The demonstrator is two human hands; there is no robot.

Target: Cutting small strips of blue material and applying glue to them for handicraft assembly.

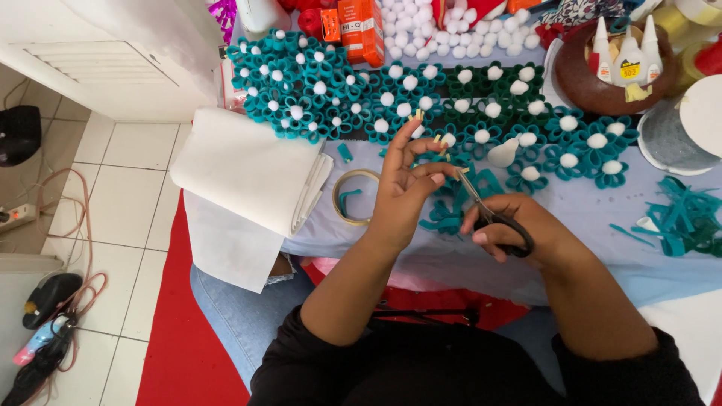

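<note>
Overhead: lavender table (602, 248) over white tiles, crowded with teal flowers (481, 113). Left hand (406, 188) raised, fingers spread, tape bits stuck on fingertips. Right hand (511, 225) grips black scissors (492, 218).

Tape ring (356, 197) lies between folded cloth (248, 169) (left) and scissors (492, 218).

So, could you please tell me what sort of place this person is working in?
Probably a home craft table. Rows of teal ribbon flowers with white pompom centres cover it, glue bottles stand in a brown bowl, and the right hand holds scissors beside the left hand.
</note>
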